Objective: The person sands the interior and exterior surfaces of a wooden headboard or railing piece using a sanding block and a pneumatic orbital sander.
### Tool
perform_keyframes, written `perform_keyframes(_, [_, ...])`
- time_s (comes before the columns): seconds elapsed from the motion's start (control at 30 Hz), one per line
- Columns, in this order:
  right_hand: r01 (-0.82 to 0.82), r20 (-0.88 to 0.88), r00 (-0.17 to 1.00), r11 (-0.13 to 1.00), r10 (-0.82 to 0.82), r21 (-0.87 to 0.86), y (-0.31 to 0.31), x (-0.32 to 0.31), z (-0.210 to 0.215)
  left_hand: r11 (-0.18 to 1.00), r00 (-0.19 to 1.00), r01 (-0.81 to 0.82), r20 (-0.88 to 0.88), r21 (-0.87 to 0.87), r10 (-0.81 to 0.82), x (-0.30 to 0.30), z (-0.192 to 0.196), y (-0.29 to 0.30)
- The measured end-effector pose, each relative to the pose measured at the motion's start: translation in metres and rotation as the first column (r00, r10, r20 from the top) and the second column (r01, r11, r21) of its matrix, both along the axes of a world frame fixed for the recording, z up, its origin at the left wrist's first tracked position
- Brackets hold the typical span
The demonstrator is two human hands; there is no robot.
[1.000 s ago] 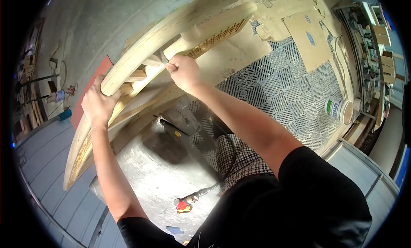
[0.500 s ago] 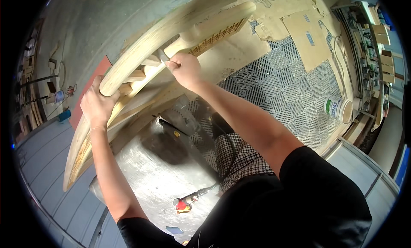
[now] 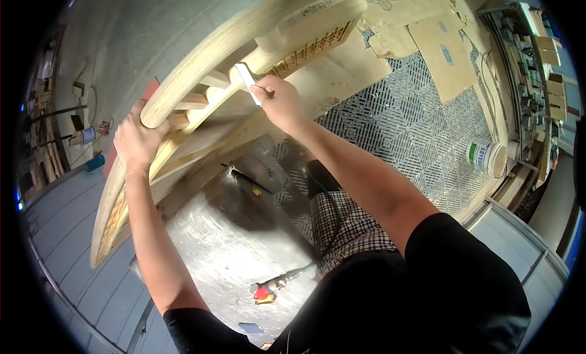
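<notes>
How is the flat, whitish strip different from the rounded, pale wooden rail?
The flat, whitish strip is short; the rounded, pale wooden rail is far longer. The strip is thin, the rail chunky. The right hand pinches the strip; the left hand grips the rail's end. Both look pale.

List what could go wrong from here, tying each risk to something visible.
The flat pale strip in the right hand might slip and mark the wooden frame; whether its edge is sharp cannot be told.
If the left hand, gripping the frame, loosened, the frame might shift.
The dark hose running against the checked trousers could snag if the person moved.
</notes>
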State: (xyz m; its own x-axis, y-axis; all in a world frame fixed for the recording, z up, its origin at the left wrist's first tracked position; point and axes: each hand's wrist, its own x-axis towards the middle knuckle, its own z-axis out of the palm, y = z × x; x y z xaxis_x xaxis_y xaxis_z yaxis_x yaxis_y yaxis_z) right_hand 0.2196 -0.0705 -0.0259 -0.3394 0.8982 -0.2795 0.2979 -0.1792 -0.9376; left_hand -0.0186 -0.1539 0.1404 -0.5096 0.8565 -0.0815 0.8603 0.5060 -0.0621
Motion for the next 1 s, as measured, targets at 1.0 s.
perform_keyframes(1.0, [-0.045, 0.059, 0.998, 0.967, 0.031, 0.252, 0.02, -0.05, 0.016, 0.998, 0.999, 0.038, 0.024, 0.045, -0.039, -0.031, -0.009, 0.018])
